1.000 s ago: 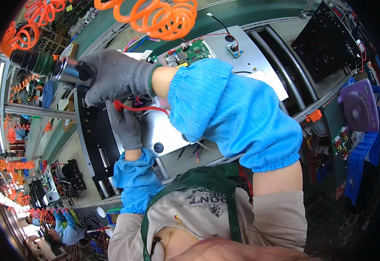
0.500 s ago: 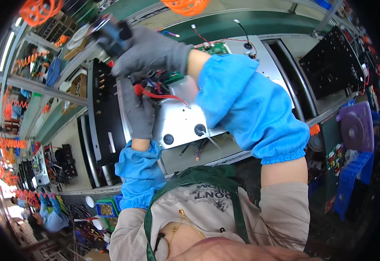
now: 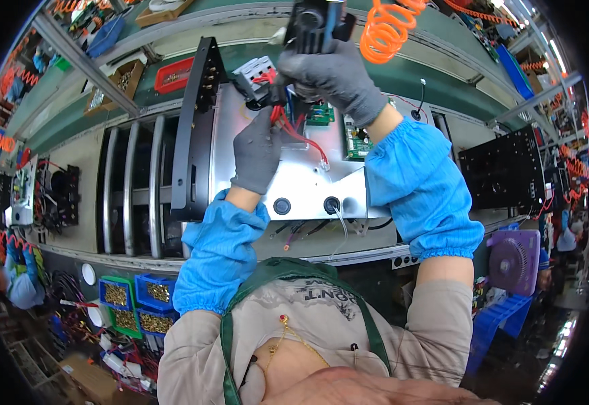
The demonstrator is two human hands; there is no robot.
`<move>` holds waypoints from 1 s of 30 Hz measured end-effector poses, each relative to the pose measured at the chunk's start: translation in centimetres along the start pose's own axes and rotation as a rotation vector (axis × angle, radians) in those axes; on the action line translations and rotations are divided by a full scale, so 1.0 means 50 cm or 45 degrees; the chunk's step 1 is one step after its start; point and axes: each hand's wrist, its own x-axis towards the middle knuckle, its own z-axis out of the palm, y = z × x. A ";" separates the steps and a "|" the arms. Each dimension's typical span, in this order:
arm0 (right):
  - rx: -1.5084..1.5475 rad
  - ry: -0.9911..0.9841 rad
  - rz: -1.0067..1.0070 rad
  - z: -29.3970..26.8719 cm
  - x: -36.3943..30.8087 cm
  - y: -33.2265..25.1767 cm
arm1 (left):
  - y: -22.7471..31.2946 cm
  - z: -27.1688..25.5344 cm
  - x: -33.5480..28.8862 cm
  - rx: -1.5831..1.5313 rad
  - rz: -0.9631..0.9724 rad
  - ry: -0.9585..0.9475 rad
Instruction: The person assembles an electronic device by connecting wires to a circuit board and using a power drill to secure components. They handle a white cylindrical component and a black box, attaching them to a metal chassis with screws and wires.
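My right hand (image 3: pixel 335 77), in a grey glove, is closed around a dark handheld power tool (image 3: pixel 313 23) over the far side of an open metal chassis (image 3: pixel 301 185). My left hand (image 3: pixel 257 152), also gloved, reaches in from the near side with its fingers pinched at a bundle of red wires (image 3: pixel 311 138). Its fingertips are partly hidden near a small black part just below the tool. A white socket-like block (image 3: pixel 255 69) sits just beyond my left fingers. Green circuit boards (image 3: pixel 358 143) are mounted in the chassis. A black upright panel (image 3: pixel 195 135) stands along its left end.
Metal rollers (image 3: pixel 132 185) lie left of the chassis. Beyond it are a red tray (image 3: pixel 173 74) and a coiled orange hose (image 3: pixel 385 34). Another black panel (image 3: pixel 502 169) stands at right, near a purple fan (image 3: pixel 514 262). Bins of brass-coloured parts (image 3: pixel 124 318) sit at lower left.
The view has turned, so the chassis appears farther right. My right hand has brought the tool from beside the black panel to above the chassis. My left hand stays by the red wires.
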 end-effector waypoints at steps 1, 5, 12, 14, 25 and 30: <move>-0.034 0.008 -0.087 -0.001 0.000 0.008 | -0.003 0.004 -0.003 -0.040 -0.039 -0.017; 0.150 0.013 0.004 0.010 -0.005 -0.006 | 0.001 0.001 0.000 -0.006 -0.025 0.013; -0.057 0.116 0.026 0.010 -0.011 0.002 | 0.003 0.001 0.000 0.005 0.016 0.008; -0.045 0.098 -0.004 0.012 -0.011 0.004 | 0.000 0.002 0.000 0.001 0.034 0.003; 0.033 0.131 0.011 0.010 -0.009 0.006 | 0.022 -0.027 -0.025 -0.253 -0.092 0.082; 0.052 0.139 0.018 0.012 -0.015 -0.010 | -0.002 -0.035 -0.058 0.053 -0.269 0.072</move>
